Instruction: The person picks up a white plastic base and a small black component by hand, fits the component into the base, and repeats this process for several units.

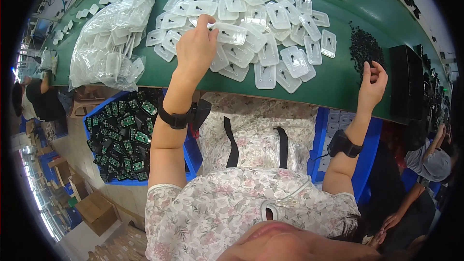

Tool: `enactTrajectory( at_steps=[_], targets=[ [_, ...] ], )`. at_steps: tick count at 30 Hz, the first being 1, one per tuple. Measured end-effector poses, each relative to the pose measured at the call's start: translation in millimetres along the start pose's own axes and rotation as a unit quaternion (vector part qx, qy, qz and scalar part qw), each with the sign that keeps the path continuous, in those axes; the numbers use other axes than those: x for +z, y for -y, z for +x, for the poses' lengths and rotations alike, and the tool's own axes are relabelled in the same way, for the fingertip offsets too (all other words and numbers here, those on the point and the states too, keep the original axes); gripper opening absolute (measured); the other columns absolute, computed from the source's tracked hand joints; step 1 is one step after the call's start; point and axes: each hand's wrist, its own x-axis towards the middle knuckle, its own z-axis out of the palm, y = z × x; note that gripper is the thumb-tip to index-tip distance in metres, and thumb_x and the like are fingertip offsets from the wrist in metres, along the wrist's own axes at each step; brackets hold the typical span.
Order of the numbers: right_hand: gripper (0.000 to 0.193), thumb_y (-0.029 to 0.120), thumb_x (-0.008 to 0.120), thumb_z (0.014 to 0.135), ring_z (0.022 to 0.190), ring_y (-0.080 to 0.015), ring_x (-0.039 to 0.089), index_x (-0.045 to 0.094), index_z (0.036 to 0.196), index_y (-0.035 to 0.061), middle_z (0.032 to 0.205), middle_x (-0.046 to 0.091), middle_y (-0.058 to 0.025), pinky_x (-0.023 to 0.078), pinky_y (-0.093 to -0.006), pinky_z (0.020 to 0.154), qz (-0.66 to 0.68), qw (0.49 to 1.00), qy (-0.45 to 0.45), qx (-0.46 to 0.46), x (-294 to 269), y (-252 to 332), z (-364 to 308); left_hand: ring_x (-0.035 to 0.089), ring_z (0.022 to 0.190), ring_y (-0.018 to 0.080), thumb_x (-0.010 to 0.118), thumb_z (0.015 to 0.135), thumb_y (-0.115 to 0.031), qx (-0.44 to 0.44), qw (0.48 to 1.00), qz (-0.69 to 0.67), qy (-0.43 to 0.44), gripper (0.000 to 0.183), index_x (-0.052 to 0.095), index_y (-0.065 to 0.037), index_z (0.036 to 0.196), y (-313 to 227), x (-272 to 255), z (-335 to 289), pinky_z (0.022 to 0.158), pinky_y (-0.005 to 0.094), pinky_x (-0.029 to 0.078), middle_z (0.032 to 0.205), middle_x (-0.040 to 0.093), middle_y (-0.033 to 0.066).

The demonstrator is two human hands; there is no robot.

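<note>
My left hand (197,47) is closed on the edge of a translucent white plastic cover (231,34), rectangular with rounded corners and a small black piece at its middle. It is held at the near left of a broad heap of similar white covers (265,50), many bearing a black piece. Off to the right, my right hand (372,84) is at the near edge of a pile of tiny black parts (363,43). Its thumb and fingertips are pinched together, and whatever lies between them is too small to make out.
A clear plastic bag (108,43) full of white covers lies left on the green table (333,89). A black box (405,82) stands at right. Below the table edge, a blue crate (118,182) holds green circuit boards (128,121). Other people sit at both sides.
</note>
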Motion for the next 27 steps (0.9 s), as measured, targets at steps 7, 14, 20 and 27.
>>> enactTrajectory(
  at_steps=[7, 14, 20, 27],
  targets=[
    [0.036, 0.038, 0.062, 0.08, 0.098, -0.024, 0.052, 0.062, 0.104, 0.0117, 0.104, 0.054, -0.0076, 0.044, -0.0345, 0.079, -0.242, 0.967, 0.046, -0.067, 6, -35, 16, 0.058, 0.063, 0.036, 0.058, 0.082, -0.017, -0.021, 1.0, -0.007, -0.004, 0.021, 0.049, -0.01, 0.1, -2, -1, -5, 0.055, 0.045, 0.043, 0.062, 0.059, 0.0147],
    [0.015, 0.024, 0.059, 0.082, 0.087, -0.0238, 0.054, 0.06, 0.088, 0.0113, 0.092, 0.057, -0.0034, 0.044, -0.0344, 0.07, -0.242, 0.964, 0.038, -0.101, 12, -30, 23, 0.058, 0.063, 0.0337, 0.058, 0.082, -0.016, -0.022, 0.999, -0.025, -0.016, 0.018, 0.053, -0.009, 0.098, -7, -16, -13, 0.054, 0.0412, 0.044, 0.066, 0.06, 0.0126],
    [0.012, 0.023, 0.059, 0.081, 0.084, -0.0236, 0.054, 0.058, 0.084, 0.0116, 0.088, 0.056, -0.0034, 0.044, -0.0352, 0.067, -0.246, 0.962, 0.037, -0.117, 11, -30, 26, 0.053, 0.094, 0.0261, 0.066, 0.072, -0.014, 0.138, 0.986, 0.046, -0.085, 0.027, 0.058, -0.011, 0.097, -11, -11, -17, 0.072, 0.0358, 0.043, 0.104, 0.057, 0.0055],
    [0.015, 0.026, 0.06, 0.081, 0.083, -0.0238, 0.054, 0.059, 0.086, 0.012, 0.088, 0.056, -0.0037, 0.044, -0.0358, 0.067, -0.246, 0.964, 0.042, -0.093, 8, -29, 26, 0.047, 0.107, 0.0248, 0.069, 0.066, -0.013, 0.226, 0.966, 0.1, -0.079, 0.036, 0.059, -0.012, 0.1, -10, 1, -13, 0.086, 0.0377, 0.037, 0.113, 0.054, 0.0029]
  ],
)
